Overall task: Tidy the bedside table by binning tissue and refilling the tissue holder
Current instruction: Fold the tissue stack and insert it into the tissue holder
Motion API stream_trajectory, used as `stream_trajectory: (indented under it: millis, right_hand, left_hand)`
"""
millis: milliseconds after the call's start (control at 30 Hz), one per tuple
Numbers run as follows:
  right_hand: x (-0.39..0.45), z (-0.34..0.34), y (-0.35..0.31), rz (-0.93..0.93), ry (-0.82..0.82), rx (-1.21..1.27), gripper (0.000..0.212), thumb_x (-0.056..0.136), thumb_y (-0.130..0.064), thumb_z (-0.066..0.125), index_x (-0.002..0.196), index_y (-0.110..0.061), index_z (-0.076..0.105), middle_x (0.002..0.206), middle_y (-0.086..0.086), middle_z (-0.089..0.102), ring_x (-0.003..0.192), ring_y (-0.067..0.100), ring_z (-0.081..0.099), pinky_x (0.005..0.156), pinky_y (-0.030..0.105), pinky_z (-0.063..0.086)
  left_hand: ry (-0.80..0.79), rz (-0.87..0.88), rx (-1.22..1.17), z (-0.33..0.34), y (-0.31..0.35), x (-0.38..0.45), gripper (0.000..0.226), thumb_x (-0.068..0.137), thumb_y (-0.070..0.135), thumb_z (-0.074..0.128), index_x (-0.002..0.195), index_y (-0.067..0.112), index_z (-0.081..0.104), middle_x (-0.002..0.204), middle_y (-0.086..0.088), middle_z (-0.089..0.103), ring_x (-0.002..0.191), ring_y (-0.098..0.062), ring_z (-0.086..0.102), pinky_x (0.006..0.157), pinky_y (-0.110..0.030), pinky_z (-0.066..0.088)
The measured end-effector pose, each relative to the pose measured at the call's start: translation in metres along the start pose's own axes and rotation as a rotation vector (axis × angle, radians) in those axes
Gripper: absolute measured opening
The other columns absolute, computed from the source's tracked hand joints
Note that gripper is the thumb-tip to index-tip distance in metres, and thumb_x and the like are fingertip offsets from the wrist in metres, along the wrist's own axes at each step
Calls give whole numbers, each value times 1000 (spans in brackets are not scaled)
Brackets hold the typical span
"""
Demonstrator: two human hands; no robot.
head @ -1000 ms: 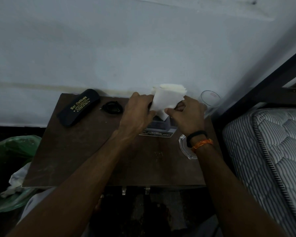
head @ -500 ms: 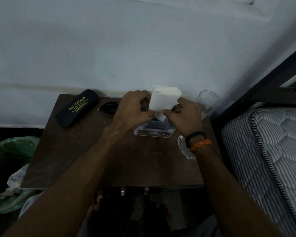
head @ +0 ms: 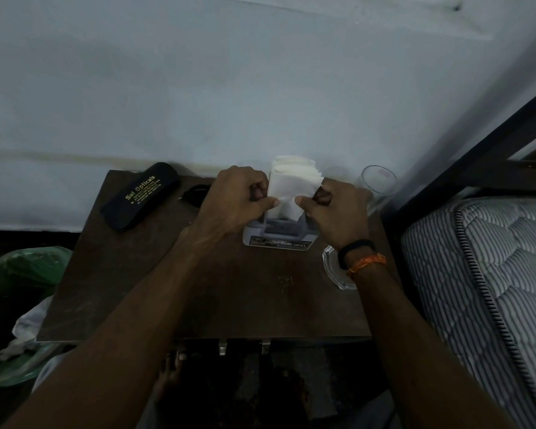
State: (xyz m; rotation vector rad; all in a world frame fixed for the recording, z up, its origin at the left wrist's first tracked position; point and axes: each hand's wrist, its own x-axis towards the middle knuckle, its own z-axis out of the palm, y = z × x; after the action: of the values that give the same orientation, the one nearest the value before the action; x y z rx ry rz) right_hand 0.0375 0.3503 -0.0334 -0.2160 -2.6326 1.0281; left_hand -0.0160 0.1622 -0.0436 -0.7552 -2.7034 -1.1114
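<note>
A stack of white folded tissues (head: pixel 293 184) stands upright in the grey tissue holder (head: pixel 279 238) at the back middle of the dark bedside table (head: pixel 130 274). My left hand (head: pixel 239 199) pinches the stack's left side and my right hand (head: pixel 338 212) pinches its right side, thumbs meeting low on the front sheet. The lower part of the stack sits inside the holder, hidden by my fingers. To the left of the table stands a bin lined with a green bag (head: pixel 19 274), with crumpled white tissue (head: pixel 22 332) in it.
A black spectacle case (head: pixel 140 196) lies at the table's back left, with a small dark object (head: pixel 194 193) beside it. A clear drinking glass (head: pixel 376 187) stands at the back right and a glass dish (head: pixel 334 270) under my right wrist. A striped mattress (head: pixel 492 289) borders the right.
Both hands have pushed the tissue stack down further into the holder, and the stack now stands straighter. The view has shifted slightly.
</note>
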Motion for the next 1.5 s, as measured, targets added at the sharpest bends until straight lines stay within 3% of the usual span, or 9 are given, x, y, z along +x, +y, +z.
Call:
stream_trajectory:
  millis: [133,334,634,967,1101,1201,1334,1434,1501]
  right_hand:
    - [-1,0,1,11,-15,-14,34,77,-24,79,109,-12,74,101,6,77,93,18,71,82,28,56]
    - [1,-2,0,-34,42,-2,32,80,-28,78,109,-14,73,100,4,77,87,11,70,76,21,56]
    - [1,5,8,-5,17,-27,26,79,-29,78,101,-15,75,89,4,77,79,15,71,78,37,59]
    - [1,6,9,14,10,-30,30,80,-28,79,106,-14,73,91,3,76,80,15,70,79,37,59]
    - [0,5,5,28,2,-35,28,77,-29,80,101,-16,72,86,0,74,79,13,68,74,30,57]
    - [-3,-2,0,68,57,0,24,73,-26,81,91,-16,68,79,-6,68,75,11,65,68,23,53]
    - [-18,-6,0,124,133,-119,24,75,-28,76,87,-13,61,86,0,66,81,18,63,69,31,52]
    - [-33,-4,5,204,51,-280,41,81,-43,72,99,-9,58,99,3,58,89,20,54,70,27,38]
    - [-42,-1,5,261,-29,-310,48,82,-51,70,100,-9,57,98,5,57,87,21,53,61,24,33]
  left_hand:
    - [-15,15,32,5,0,-1,25,75,33,81,72,13,67,69,0,65,65,-14,56,59,-22,35]
    - [46,3,-23,1,1,1,30,73,40,82,75,13,68,68,3,63,61,-4,49,59,-15,33]
    - [25,11,64,9,-4,1,31,77,37,79,70,10,65,68,-4,63,67,-20,55,63,-28,38]
    - [35,28,73,10,-4,0,30,79,37,77,72,10,66,67,-4,62,66,-19,56,61,-27,36]
    - [47,9,12,7,-4,-2,33,76,42,80,76,11,68,70,-1,63,68,-15,57,59,-17,35]
    - [71,-68,-98,2,-4,-6,46,70,54,80,87,15,62,82,4,61,74,-10,55,62,-19,42]
    - [-25,-331,-220,-10,-5,-18,54,77,67,66,92,17,53,87,1,62,75,-10,56,59,-22,43]
    - [-128,-558,-372,-17,-6,-30,54,89,70,43,102,19,53,91,-4,65,75,-18,66,56,-29,53]
    - [-167,-635,-396,-16,-10,-37,45,95,59,44,105,16,54,91,-9,66,75,-23,70,59,-33,59]
